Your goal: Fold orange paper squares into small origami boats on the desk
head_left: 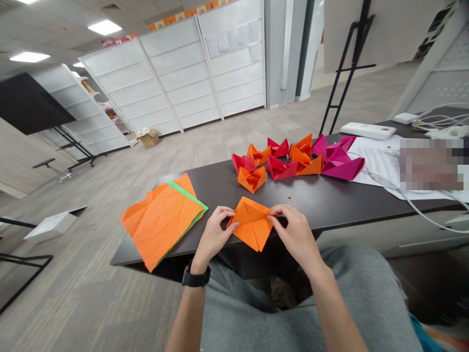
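Between my hands is a folded piece of orange origami paper (252, 225), shaped like a diamond with creases across it, at the table's front edge. My left hand (216, 232) pinches its left corner between thumb and fingers. On the other side, my right hand (293, 230) pinches the right corner the same way. Just beyond the paper stand several folded paper boats, among them an orange boat (251, 180), a red boat (282, 167) and a magenta boat (342, 164). Left of my left hand lies a stack of orange paper sheets (164, 215) with a green sheet (186, 190) showing at its edge.
The dark table (220, 183) ends close to my lap. At right are printed sheets (377, 156), a white power bank-like device (368, 130) and white cables (421, 210). A black easel stand (339, 83) rises behind the table. The paper stack overhangs the table's left edge.
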Motion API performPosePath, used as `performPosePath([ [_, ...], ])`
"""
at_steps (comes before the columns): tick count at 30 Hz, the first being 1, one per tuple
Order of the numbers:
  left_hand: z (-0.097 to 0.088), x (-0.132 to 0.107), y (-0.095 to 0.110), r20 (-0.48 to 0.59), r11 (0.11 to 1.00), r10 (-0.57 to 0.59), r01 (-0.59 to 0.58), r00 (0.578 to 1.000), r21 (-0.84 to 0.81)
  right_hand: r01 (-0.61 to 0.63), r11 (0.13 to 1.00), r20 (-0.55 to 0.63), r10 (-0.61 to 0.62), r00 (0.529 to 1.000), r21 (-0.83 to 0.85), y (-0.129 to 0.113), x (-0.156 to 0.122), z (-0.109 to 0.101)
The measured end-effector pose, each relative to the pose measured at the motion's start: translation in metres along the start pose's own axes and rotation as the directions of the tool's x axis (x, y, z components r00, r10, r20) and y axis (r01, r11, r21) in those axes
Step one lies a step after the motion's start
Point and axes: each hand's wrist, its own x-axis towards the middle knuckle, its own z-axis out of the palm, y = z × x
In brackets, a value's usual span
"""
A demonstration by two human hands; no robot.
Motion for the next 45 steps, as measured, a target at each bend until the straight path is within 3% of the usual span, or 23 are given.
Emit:
performPosePath([
  [4, 0.0, 0.0, 0.002, -0.013, 1.0, -0.003, 0.003, 1.0, -0.003, -0.006, 0.956, -0.083, 0.032, 0.996, 0.295, -0.006, 0.0, -0.001],
  [9, -0.001, 0.0, 0.004, -0.027, 0.999, -0.007, 0.006, 1.0, -0.044, -0.107, 0.87, -0.024, 0.135, 0.991, 0.48, -0.007, -0.002, 0.001],
  [15, 0.002, -0.003, -0.001, -0.046, 0.972, -0.135, 0.123, 0.99, -0.202, -0.163, 0.867, -0.013, 0.191, 0.981, 0.471, -0.01, -0.003, 0.0],
  [18, 0.002, -0.004, -0.005, -0.054, 0.962, -0.139, 0.122, 0.989, -0.243, -0.222, 0.836, 0.036, 0.236, 0.971, 0.502, -0.012, -0.003, 0.003],
  [21, 0.0, -0.005, -0.004, 0.016, 0.971, -0.121, 0.122, 0.993, -0.204, -0.271, 0.812, 0.077, 0.271, 0.96, 0.516, -0.012, -0.003, 0.006],
  [25, -0.001, -0.004, -0.002, 0.013, 0.955, -0.152, 0.15, 0.988, -0.255, -0.302, 0.826, 0.07, 0.307, 0.949, 0.475, -0.011, -0.002, 0.008],
  [30, 0.0, -0.005, -0.003, -0.03, 0.96, -0.156, 0.144, 0.987, -0.239, -0.258, 0.913, 0.049, 0.256, 0.965, 0.317, -0.009, -0.002, 0.007],
  [34, -0.001, -0.005, -0.005, -0.064, 0.956, -0.162, 0.141, 0.985, -0.257, -0.248, 0.915, 0.085, 0.233, 0.969, 0.318, -0.005, -0.002, 0.006],
  [41, -0.006, -0.003, 0.002, -0.058, 0.994, -0.045, 0.04, 0.997, -0.098, -0.166, 0.974, 0.113, 0.15, 0.982, 0.152, -0.004, -0.001, 0.005],
  [45, -0.005, -0.004, 0.001, -0.071, 0.984, -0.108, 0.096, 0.992, -0.152, -0.187, 0.967, 0.145, 0.163, 0.976, 0.171, -0.004, -0.001, 0.005],
])
